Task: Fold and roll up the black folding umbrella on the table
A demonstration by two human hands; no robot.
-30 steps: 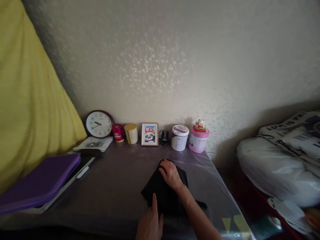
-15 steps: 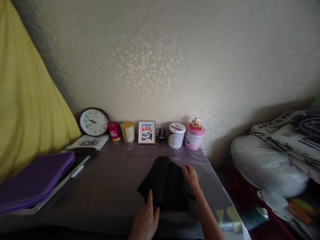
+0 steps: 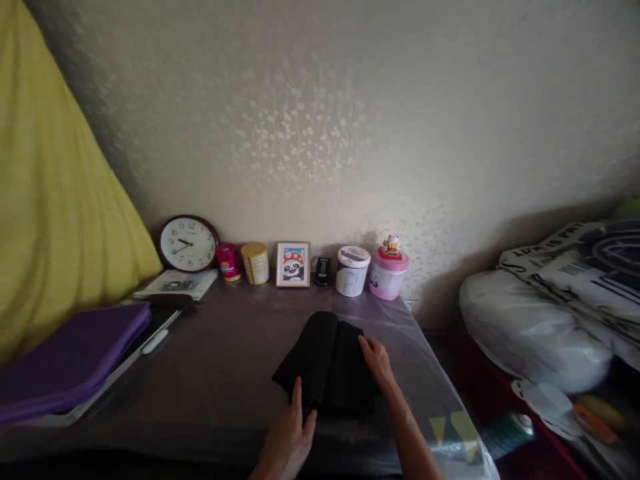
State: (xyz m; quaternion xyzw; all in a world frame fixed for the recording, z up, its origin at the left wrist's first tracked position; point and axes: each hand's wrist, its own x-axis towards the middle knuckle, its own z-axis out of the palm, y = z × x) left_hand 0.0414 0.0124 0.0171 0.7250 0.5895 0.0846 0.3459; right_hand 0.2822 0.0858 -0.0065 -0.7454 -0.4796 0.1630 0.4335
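Left hand (image 3: 287, 433): lower fingers hidden from view; wrist cut by bottom edge. Right hand (image 3: 379, 363): perhaps pinching black cloth (image 3: 323, 363) edge, grip too small to confirm; forearm cut off at bottom. Cloth's inner layers lost in dark. Purple folder (image 3: 75, 357), yellow curtain (image 3: 55, 200) cut by left edge. Printed bag (image 3: 575, 267) runs past right edge. White tub (image 3: 353, 272) label too small to read. Teal can (image 3: 507, 433) blurred.

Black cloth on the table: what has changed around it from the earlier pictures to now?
The right hand has moved off the middle of the black cloth, rightward to its right edge; whether it grips there is unclear. The left hand stays at the near edge, index finger extended. The clock and picture frame stand as before.
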